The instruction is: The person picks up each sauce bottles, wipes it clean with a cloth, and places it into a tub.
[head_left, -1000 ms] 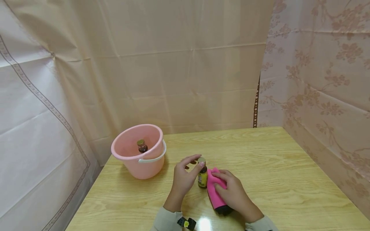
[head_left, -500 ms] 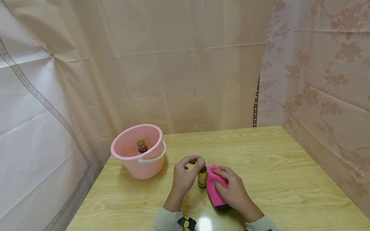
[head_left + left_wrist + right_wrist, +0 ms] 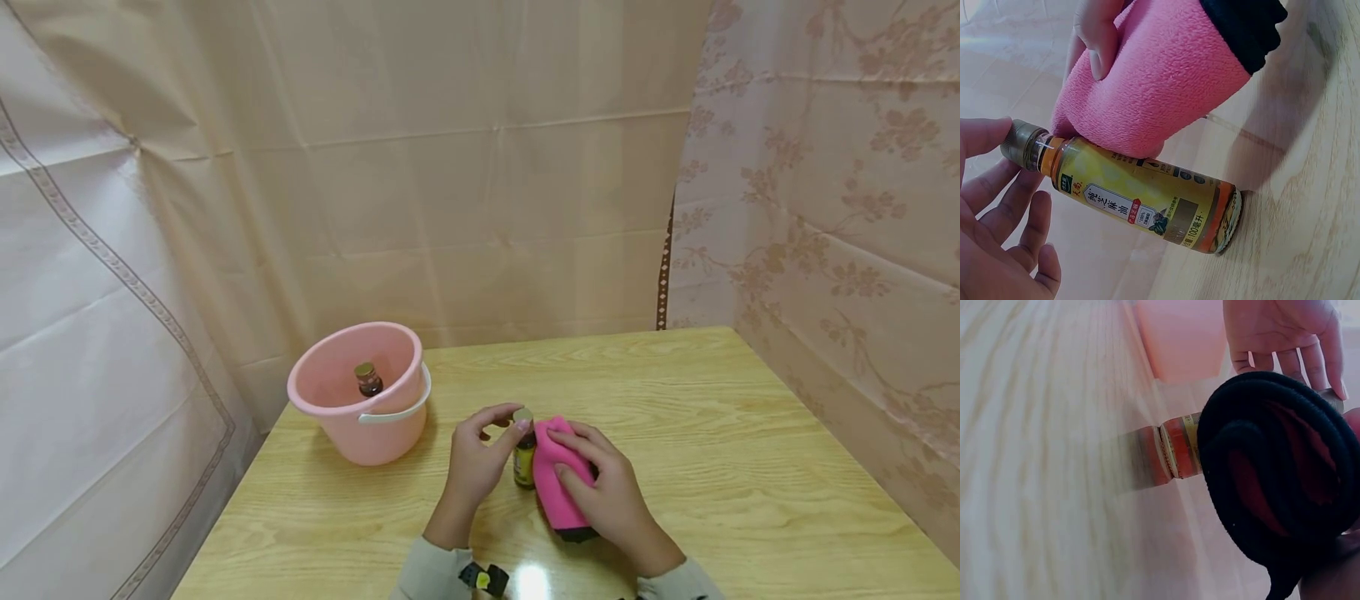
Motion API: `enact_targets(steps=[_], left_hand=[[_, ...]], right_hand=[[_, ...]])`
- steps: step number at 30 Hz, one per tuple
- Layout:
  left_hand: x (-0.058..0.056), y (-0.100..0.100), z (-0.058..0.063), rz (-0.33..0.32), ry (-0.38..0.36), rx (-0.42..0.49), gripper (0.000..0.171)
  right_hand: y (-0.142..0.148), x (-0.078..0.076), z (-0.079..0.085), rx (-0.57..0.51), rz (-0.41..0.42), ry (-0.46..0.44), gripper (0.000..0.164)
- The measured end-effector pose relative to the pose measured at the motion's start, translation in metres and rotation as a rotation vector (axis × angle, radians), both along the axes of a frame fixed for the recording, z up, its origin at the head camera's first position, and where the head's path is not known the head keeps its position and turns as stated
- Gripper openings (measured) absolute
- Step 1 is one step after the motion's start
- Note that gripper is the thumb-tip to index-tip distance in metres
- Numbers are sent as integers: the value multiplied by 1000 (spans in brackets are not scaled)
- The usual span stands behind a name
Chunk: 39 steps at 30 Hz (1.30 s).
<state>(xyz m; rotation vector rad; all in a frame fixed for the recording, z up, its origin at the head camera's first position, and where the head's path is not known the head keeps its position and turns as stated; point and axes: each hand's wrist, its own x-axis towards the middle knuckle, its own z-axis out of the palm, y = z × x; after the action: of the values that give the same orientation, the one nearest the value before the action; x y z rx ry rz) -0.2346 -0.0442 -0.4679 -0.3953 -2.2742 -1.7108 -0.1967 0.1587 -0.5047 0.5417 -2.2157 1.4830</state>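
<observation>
A small sesame oil bottle (image 3: 1141, 194) with a yellow label stands upright on the wooden table. My left hand (image 3: 477, 458) pinches its cap (image 3: 1024, 145) between thumb and fingertips; the other fingers stay off the glass. My right hand (image 3: 611, 492) grips a folded pink cloth (image 3: 557, 483) with a black edge. The cloth lies against the bottle's side and covers part of the label in the left wrist view. In the right wrist view the cloth's rolled black end (image 3: 1272, 469) hides most of the bottle, leaving its base (image 3: 1179, 447) visible.
On the left of the table (image 3: 675, 400) stands a pink bucket (image 3: 378, 437) with a white handle (image 3: 397, 412). Inside the bucket is a dark jar (image 3: 369, 382) with a gold lid. Curtains (image 3: 465, 208) hang behind the table and at both sides.
The cloth in my right hand has shifted slightly upward along the bottle, and its black end has moved with it. My left hand and the bottle have stayed in place.
</observation>
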Motion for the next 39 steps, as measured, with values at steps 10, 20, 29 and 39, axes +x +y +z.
enact_targets(steps=[10,20,29,39], left_hand=[[0,-1,-1,-15,-7,-8,25],[0,-1,1,-22,1,-7,23],[0,0,0,-21,-21,5,22],[0,1,1,-77,-23,77,26]], right_hand=[[-1,-1,-1,30,36,-53,50],[-1,0,-1,70,16,-129,49],[-2,-1,0,126,-36,-205,46],[-3,-3,-6,199,-69,-297,40]])
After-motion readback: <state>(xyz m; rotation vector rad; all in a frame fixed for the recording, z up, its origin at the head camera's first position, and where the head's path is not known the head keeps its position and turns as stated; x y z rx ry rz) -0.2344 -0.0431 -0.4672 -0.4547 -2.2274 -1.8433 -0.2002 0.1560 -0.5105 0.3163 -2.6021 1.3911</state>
